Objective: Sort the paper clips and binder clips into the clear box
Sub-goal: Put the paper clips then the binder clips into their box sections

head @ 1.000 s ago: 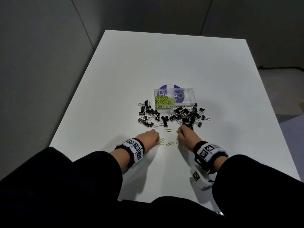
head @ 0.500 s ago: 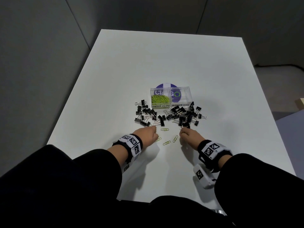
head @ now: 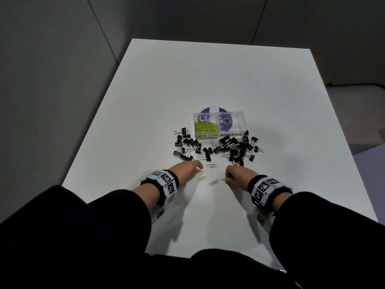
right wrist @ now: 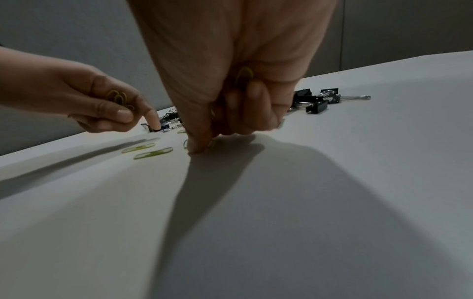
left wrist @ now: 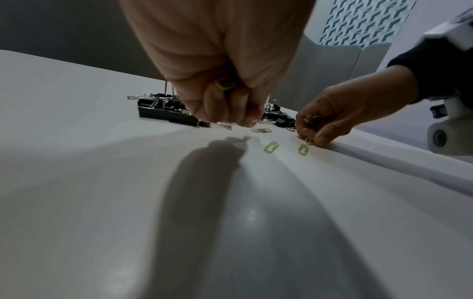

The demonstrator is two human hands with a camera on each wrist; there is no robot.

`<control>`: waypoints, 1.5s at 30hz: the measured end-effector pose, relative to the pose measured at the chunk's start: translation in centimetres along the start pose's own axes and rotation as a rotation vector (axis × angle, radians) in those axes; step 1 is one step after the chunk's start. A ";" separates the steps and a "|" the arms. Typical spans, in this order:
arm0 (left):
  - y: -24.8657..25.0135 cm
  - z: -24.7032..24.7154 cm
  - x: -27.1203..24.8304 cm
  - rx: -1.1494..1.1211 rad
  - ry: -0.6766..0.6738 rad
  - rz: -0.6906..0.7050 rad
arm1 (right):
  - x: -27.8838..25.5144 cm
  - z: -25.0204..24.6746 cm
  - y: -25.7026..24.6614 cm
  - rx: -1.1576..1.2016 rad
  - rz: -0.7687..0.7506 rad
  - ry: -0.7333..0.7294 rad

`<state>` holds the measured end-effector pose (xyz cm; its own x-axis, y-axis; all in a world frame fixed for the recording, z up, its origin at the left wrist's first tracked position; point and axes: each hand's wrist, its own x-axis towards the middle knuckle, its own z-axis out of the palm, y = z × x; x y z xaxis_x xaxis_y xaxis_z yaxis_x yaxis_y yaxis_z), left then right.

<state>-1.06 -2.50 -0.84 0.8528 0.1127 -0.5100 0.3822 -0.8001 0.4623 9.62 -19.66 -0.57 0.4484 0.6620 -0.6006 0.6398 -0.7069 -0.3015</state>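
Observation:
A clear box [head: 219, 126] with two compartments stands mid-table; its left one, marked PAPER CLIPS, holds several green paper clips [head: 206, 127], its right one looks empty. Several black binder clips [head: 218, 148] lie scattered just in front of it. Loose green paper clips [head: 211, 165] [head: 202, 178] [head: 214, 182] lie between my hands. My left hand [head: 188, 170] grips green paper clips [right wrist: 118, 97] in its curled fingers, index finger pointing down by the binder clips. My right hand [head: 235, 174] also holds paper clips [left wrist: 311, 119] in its palm and pinches another clip [left wrist: 309, 141] against the table.
The white table [head: 208, 84] runs far beyond the box. A purple round sticker [head: 212, 110] shows under and behind the box. Grey walls stand around the table. My dark sleeves fill the near edge.
My right hand has drawn back toward me from the binder clips to the nearer loose paper clips. My left hand has shifted slightly forward toward the binder clips.

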 end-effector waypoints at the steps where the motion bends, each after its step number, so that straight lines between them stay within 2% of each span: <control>1: 0.0 0.0 0.0 0.006 -0.008 -0.002 | 0.0 0.0 -0.1 0.015 0.000 -0.005; 8: 0.5 0.0 -0.4 0.168 0.029 0.001 | 0.2 0.0 -0.7 0.286 -0.003 0.111; 16: 0.6 0.1 0.1 0.222 0.041 -0.008 | 1.9 -0.2 -2.2 0.352 0.004 0.123; 23: 0.4 0.7 0.5 0.222 0.049 -0.022 | 2.4 -0.2 -2.7 0.166 0.038 0.213; 33: 0.5 1.0 0.2 0.151 -0.046 0.004 | 2.8 -0.1 -2.7 0.149 0.107 0.139; 37: 0.4 1.2 -0.2 0.013 0.015 0.022 | 2.2 0.4 -2.5 0.097 0.101 0.119; 40: 0.1 0.9 -0.3 -0.002 0.025 0.030 | 1.4 0.8 -2.1 0.004 0.091 0.118; 45: 0.3 1.2 -0.2 -0.043 0.024 0.030 | -0.3 0.9 -0.8 -0.020 0.103 0.031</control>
<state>-1.56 -3.45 -1.51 0.8723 0.1033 -0.4779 0.3706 -0.7772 0.5086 8.41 -19.56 -0.83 0.5316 0.5934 -0.6043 0.6016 -0.7668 -0.2237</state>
